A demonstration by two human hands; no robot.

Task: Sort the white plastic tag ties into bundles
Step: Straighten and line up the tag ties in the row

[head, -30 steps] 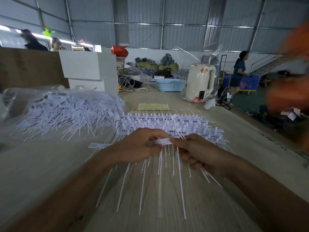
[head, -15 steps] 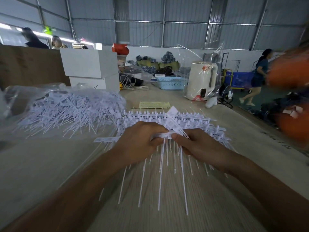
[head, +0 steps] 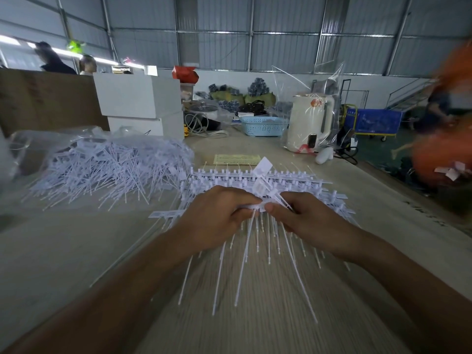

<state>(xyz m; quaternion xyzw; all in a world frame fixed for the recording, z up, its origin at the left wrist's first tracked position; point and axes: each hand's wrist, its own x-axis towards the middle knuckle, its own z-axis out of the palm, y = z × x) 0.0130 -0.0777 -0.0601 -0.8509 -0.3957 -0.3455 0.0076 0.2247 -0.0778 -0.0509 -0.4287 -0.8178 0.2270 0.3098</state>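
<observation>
1. Two hands share one job here: your left hand (head: 217, 213) and right hand (head: 306, 221) each pinch the heads of a small bundle (head: 258, 207) of ties, raised just above the table (head: 63, 251), tails fanning down toward you.
2. Behind your knuckles lies the sorted stack (head: 288, 178), heads lined up in rows. To its left sits the loose heap (head: 107, 167) on its bag. Work from one to the other and don't mix them.
3. Square the heads before you lay the bundle down; I judge they will slip if either pinch loosens.
4. One tie (head: 263, 166) stands up past your fingers, its flat tag tilted. Tuck it level with the rest.
5. Watch the longest tails: several splay apart near the table, and they will likely snag stray ties.
</observation>
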